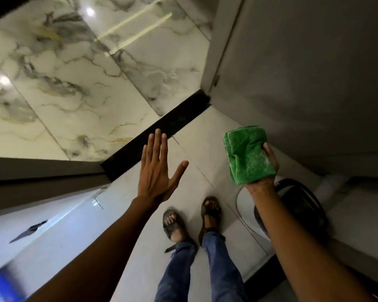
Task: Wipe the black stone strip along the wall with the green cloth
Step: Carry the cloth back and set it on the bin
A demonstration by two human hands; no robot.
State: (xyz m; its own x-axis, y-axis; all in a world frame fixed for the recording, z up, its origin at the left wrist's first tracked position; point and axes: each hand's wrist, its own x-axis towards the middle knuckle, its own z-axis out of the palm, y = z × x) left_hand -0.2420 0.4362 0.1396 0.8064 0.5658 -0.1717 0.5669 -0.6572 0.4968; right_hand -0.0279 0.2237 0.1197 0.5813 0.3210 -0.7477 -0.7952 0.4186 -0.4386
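Note:
The black stone strip (172,125) runs along the foot of the marble wall (74,83), from the grey door frame at the left to the corner at the right. My left hand (156,171) is held up flat with fingers spread, its fingertips over the strip's near edge. It holds nothing. My right hand (265,171) is raised to the right and grips the folded green cloth (248,153), well away from the strip.
A grey door (303,73) stands at the right with its frame meeting the strip's end. My sandalled feet (190,216) stand on the pale floor tiles (201,136). A dark round bin (297,205) sits by my right foot. A grey frame (42,173) borders the left.

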